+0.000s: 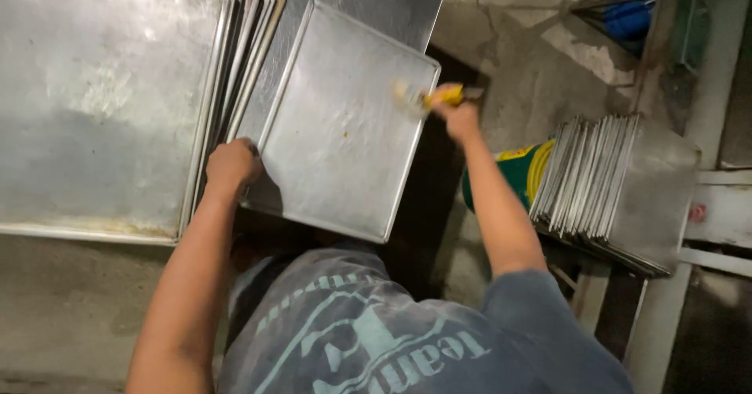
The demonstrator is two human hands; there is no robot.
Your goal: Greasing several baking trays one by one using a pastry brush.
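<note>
Two hands — left hand (232, 167) gripping bare metal tray (341, 128), right hand (457, 116) clenching yellow-handled brush (427, 96).

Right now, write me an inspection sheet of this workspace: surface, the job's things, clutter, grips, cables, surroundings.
Surface: metal-topped bench, dull and smeared; bare concrete floor below.
Job's things: single baking tray lying tilted on the bench, small orange specks on it; yellow-handled brush, blurred, at its right edge.
Clutter: leaning stack of baking trays at left; second stack of trays on a rack at right, in front of a green and yellow bucket.
Grips: left hand closed on the single tray's lower left corner; right hand closed on the brush handle.
Cables: nothing seen.
Surroundings: rough concrete wall; blue object at upper right, too dim to identify.
</note>
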